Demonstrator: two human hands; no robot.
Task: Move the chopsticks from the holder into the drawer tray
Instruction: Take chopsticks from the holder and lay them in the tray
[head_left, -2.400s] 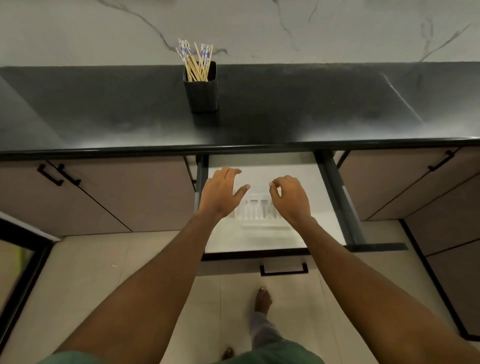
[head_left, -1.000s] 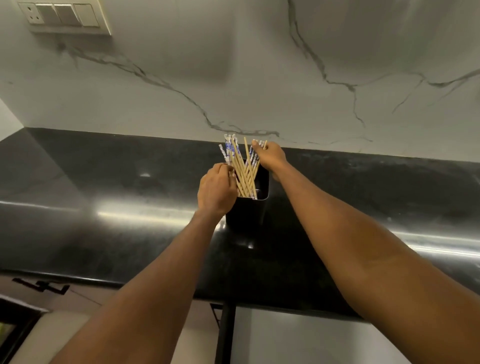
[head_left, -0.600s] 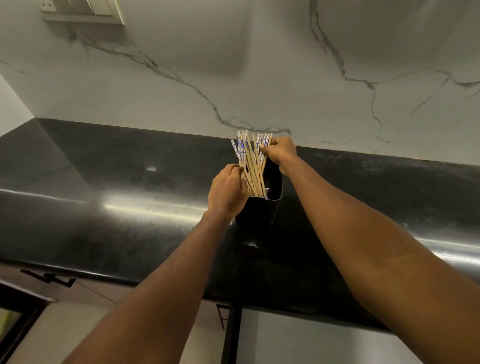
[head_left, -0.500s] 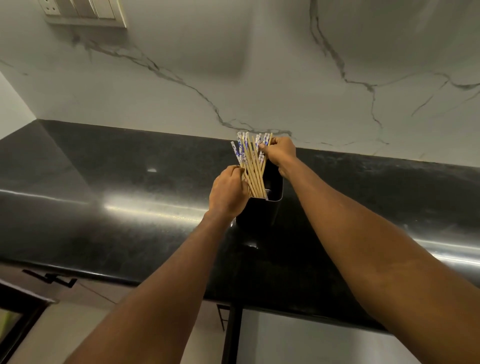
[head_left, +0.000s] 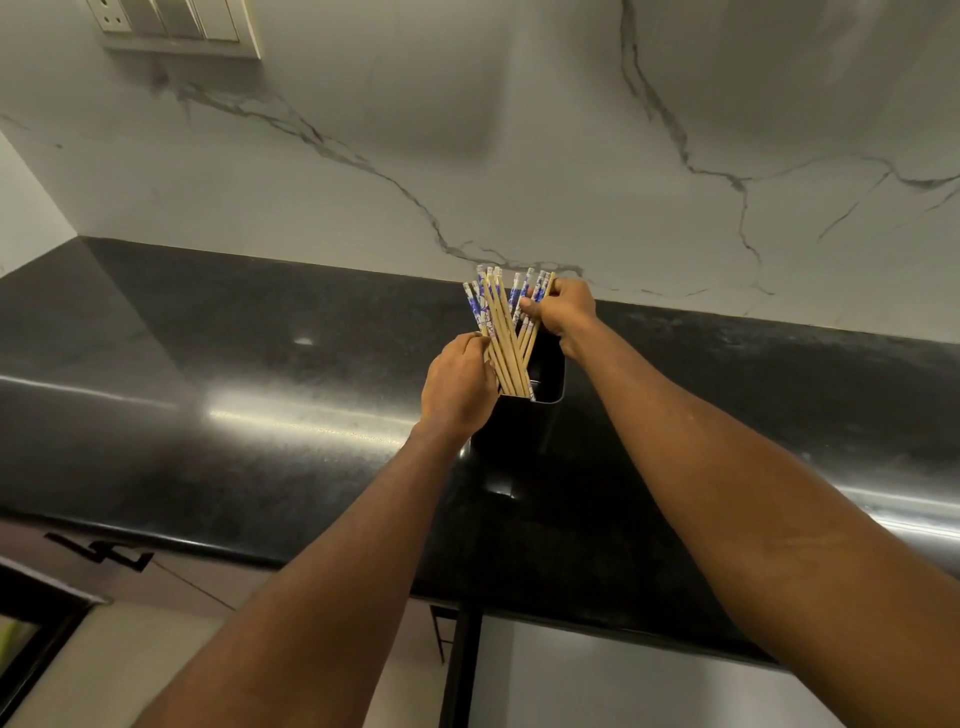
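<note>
The person is standing at the black counter (head_left: 260, 405) and gathering the chopsticks (head_left: 501, 332), which are sitting in the black holder (head_left: 540, 415) out toward the far side of the counter, near the marbled wall (head_left: 519, 156). This looks like the pick-up step: nothing is lying in the drawer (head_left: 623, 680), whose pale open edge is showing at the near side, right of centre, and the tray itself is not showing from here. The right hand (head_left: 563, 312) is curling closed around the patterned tops of the right-leaning sticks, thumb and fingers pinching them together just above the holder's far rim. The left hand (head_left: 457, 387) is closing against the left side of the bundle lower down, fingers pressing on the bare wooden shafts where they are crossing above the near rim; whether it is fully clasping them or only steadying them is hard to tell. The sticks are splaying in two fans that are crossing each other, so the next move is probably calling for squeezing both fans into one bunch, lifting straight up until the tips are clearing the rim, and then bringing the bunch back toward the near drawer without letting loose sticks slip.
</note>
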